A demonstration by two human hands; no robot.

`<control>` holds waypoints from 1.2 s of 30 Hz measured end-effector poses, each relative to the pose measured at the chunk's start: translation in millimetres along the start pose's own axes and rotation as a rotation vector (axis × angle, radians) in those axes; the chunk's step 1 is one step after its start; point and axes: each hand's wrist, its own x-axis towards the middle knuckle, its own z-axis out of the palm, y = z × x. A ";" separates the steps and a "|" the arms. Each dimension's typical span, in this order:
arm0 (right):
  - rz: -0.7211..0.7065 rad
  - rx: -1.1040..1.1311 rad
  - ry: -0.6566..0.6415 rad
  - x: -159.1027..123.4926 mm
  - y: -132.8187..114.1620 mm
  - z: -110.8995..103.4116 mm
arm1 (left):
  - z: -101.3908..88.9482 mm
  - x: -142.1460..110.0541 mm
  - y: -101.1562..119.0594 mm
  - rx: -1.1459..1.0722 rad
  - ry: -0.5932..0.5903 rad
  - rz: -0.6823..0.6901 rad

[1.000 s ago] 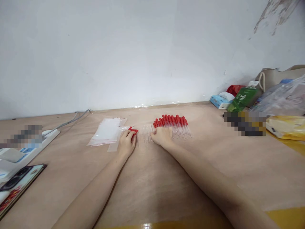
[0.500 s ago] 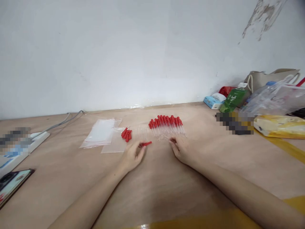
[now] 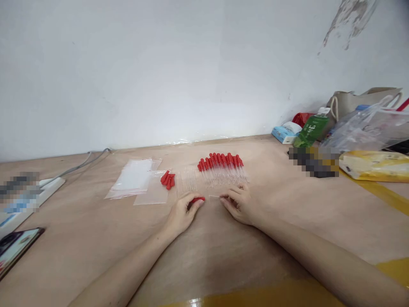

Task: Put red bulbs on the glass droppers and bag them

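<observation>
Between the thumb and fingers of my left hand (image 3: 185, 214) is a red rubber bulb (image 3: 198, 199), its end pointing right. My right hand (image 3: 238, 204) pinches a thin clear glass tube (image 3: 214, 196), which points left toward the bulb with a small gap between them. Beyond my hands lies a row of droppers with red bulbs (image 3: 220, 161), their clear tubes (image 3: 225, 174) toward me. Several loose red bulbs (image 3: 168, 180) lie in a small pile beyond my left hand. Bare clear tubes (image 3: 187, 180) lie side by side right of that pile.
Clear zip bags (image 3: 132, 177) are stacked at the left. A power strip (image 3: 47, 189) and phone (image 3: 21, 247) are at the far left. A tissue pack (image 3: 285, 133), green bottle (image 3: 311, 130), plastic bag (image 3: 367, 128) and yellow packet (image 3: 377, 165) stand along the right.
My right hand has come away from the dropper row toward me, the glass tube now level between my hands. My left hand has shifted slightly nearer, its fingers covering more of the red bulb.
</observation>
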 end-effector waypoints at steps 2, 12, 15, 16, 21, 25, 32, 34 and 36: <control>-0.008 0.008 -0.005 0.1 -3.1 -0.8 | 0.1 -1.6 1.2 -0.043 0.007 -0.053; -0.040 0.016 -0.049 -0.7 -6.5 3.1 | 3.8 -4.3 -4.2 -0.148 -0.030 -0.076; -0.056 0.051 -0.083 0.4 -4.2 1.0 | 3.8 -6.7 -4.6 -0.163 -0.067 -0.071; -0.064 0.056 -0.091 1.4 -3.5 0.0 | 3.4 -7.4 -4.1 -0.161 -0.083 -0.067; -0.135 -0.008 -0.118 6.8 0.7 -2.8 | -0.2 -8.3 1.0 -0.120 -0.147 -0.032; -0.164 -0.088 -0.099 7.1 1.3 -0.4 | -1.1 -7.2 3.0 -0.091 -0.154 -0.034; -0.175 -0.113 -0.070 3.5 -10.2 3.0 | -0.7 -9.1 2.7 -0.040 -0.124 0.038; -0.162 -0.081 -0.083 3.2 -13.3 3.9 | -1.3 -9.9 3.7 -0.015 -0.128 0.079; -0.136 -0.059 -0.101 3.0 -15.1 5.5 | -1.7 -10.1 4.4 -0.002 -0.130 0.115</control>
